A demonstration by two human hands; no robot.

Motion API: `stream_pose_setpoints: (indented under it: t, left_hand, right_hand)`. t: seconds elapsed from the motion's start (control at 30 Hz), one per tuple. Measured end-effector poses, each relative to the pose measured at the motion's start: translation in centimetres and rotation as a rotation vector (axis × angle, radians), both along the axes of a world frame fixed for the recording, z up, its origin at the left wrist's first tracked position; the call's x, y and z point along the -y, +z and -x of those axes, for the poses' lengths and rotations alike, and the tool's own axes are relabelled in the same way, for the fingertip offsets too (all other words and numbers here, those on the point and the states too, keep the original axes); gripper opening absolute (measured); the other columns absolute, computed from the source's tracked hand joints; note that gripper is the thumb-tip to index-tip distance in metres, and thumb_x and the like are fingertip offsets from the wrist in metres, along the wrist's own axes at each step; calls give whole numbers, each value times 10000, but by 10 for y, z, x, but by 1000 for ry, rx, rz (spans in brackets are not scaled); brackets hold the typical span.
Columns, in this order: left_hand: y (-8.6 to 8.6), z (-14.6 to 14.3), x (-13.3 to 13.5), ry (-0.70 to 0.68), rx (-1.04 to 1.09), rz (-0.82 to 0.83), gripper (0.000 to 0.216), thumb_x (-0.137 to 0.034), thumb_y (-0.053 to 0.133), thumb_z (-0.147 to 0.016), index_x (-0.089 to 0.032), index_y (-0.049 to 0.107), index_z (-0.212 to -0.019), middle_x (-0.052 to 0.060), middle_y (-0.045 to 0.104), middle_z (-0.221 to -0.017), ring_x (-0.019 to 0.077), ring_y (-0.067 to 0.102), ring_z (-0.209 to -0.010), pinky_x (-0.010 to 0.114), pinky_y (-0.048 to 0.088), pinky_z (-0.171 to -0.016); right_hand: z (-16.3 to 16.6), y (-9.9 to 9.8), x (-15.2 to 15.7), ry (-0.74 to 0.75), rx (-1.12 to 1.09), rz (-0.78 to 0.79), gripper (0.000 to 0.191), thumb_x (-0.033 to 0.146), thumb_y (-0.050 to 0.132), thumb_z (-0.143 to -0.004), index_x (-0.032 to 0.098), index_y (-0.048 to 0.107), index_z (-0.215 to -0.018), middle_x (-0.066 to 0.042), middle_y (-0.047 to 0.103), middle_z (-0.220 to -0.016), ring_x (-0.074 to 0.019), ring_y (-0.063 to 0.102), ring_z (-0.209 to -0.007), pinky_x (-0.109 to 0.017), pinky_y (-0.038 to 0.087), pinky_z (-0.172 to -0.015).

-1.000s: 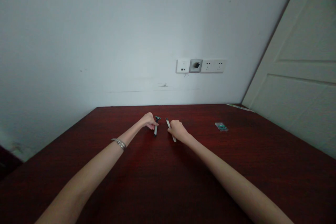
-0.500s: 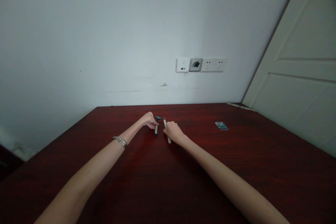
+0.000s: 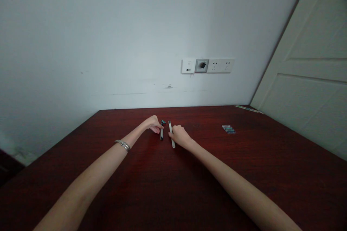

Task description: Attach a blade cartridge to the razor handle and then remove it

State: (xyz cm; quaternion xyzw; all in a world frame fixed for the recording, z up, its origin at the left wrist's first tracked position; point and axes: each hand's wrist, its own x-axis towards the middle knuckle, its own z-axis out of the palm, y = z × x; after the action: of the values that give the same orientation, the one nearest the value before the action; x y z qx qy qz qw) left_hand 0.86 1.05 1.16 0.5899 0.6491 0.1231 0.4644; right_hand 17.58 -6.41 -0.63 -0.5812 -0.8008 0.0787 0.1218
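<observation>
My left hand (image 3: 154,124) pinches a razor (image 3: 162,133) by its handle, thumb and fingers closed on it. The razor has a grey and black handle, and its dark greenish head points away from me. Just to its right, my right hand (image 3: 179,134) is closed around a slim pale stick (image 3: 170,127). This stick has a dark far tip and a small hole at its near end; its exact kind is not clear. The razor and the stick are side by side, slightly apart, low over the table.
A small clear pack with green pieces (image 3: 229,129) lies on the dark red table (image 3: 168,187) to the right. A patterned strip (image 3: 248,109) is at the far right edge. Behind the table rises a white wall with sockets (image 3: 220,65); a pale door (image 3: 306,79) stands at the right.
The razor has turned slightly in my left hand, its head tilting. The pale stick stands a little more upright in my right hand. Both hands stay almost in place.
</observation>
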Motion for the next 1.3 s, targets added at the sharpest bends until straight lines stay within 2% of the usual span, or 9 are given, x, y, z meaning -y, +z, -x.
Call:
stream_pose_setpoints:
  t: [0.27,0.4,0.5,0.6,0.7,0.8,0.9,1.13,1.3]
  left_hand:
    - [21,14,-5,-91,-33,46,302,-331,796,-517,-72,642,-547,129,666,-568,205,665,-598,278,554,-614]
    - [29,37,-14,63,93,-56,289,-338,775,-557,-82,654,-619,122,685,-629,188,658,-575,252,537,-551]
    - [17,47,-18,265,218,-187,278,-323,761,-570,-79,641,-628,117,671,-593,180,621,-479,255,501,-464]
    - [-4,49,-21,351,291,-282,242,-304,714,-630,-84,637,-695,72,648,-559,134,575,-421,218,458,-418]
    - [-20,46,-26,432,372,-380,205,-285,645,-698,-88,615,-747,30,613,-537,97,537,-402,194,434,-405]
    - [-30,42,-34,491,454,-486,200,-292,577,-749,-93,594,-764,2,573,-517,75,508,-400,186,436,-418]
    - [-36,35,-45,532,506,-580,207,-304,546,-761,-100,578,-770,-13,549,-507,70,490,-396,190,437,-417]
    - [-46,21,-64,463,485,-673,247,-347,546,-738,-105,583,-717,-8,531,-460,91,463,-354,204,392,-351]
    - [-50,19,-68,391,402,-708,266,-364,534,-739,-110,602,-699,-1,538,-451,97,466,-352,199,363,-341]
  right_hand:
    - [-16,2,-4,-2,-39,-44,328,350,449,-860,109,673,-857,-185,680,-918,-271,648,-899,-294,455,-747]
    - [-44,11,-9,-43,-62,-81,314,310,433,-847,126,685,-888,-164,684,-928,-272,640,-920,-311,452,-771]
    - [-80,21,-13,-76,-76,-111,313,293,443,-828,155,674,-987,-130,681,-976,-260,625,-953,-327,446,-815]
    - [-130,28,-20,-106,-96,-164,332,289,491,-786,155,657,-1040,-118,654,-1049,-251,608,-977,-344,439,-866]
    - [-190,31,-31,3,-97,-202,410,262,540,-729,143,624,-1112,-127,576,-1189,-243,543,-1089,-344,395,-958]
    - [-248,27,-41,61,-40,-73,713,212,600,-616,138,458,-1310,-142,416,-1374,-276,374,-1269,-390,291,-1054]
    - [-288,19,-45,32,-10,125,862,246,623,-581,168,337,-1390,-127,326,-1442,-303,286,-1321,-436,236,-1077]
    - [-317,10,-44,13,-47,284,985,300,630,-570,109,204,-1438,-144,267,-1468,-291,262,-1334,-372,233,-1087]
    - [-318,8,-51,2,-105,301,978,373,664,-574,100,255,-1420,-157,294,-1455,-301,289,-1321,-374,231,-1089]
